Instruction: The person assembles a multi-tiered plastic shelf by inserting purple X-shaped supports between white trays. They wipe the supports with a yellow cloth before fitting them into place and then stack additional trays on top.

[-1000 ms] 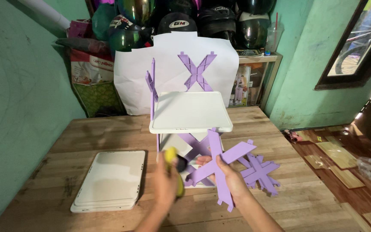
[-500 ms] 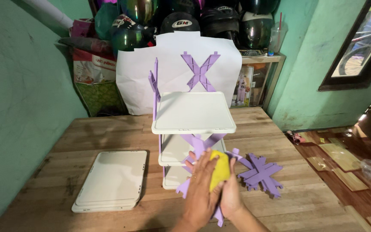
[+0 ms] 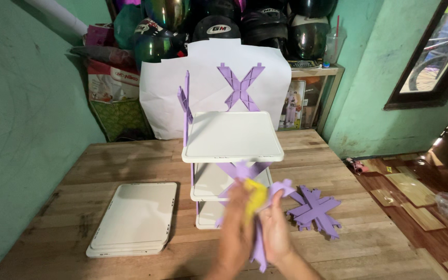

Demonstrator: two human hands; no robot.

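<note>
Right hand (image 3: 275, 236) grips the purple cross brace (image 3: 259, 218); at nine o'clock, the blurred left hand (image 3: 236, 231) presses a yellow cloth (image 3: 255, 196) against it, fingers curled.

purple cross and yellow cloth, held in front of the rack

a flat purple plastic x-shaped brace (image 3: 265, 218) stands roughly upright and tilted, its lower leg pointing down toward the wooden tabletop and its upper arms reaching up before the white shelf rack. a small yellow cloth or sponge (image 3: 255, 197), blurred so its material is hard to tell, lies against the middle of the brace.
</note>
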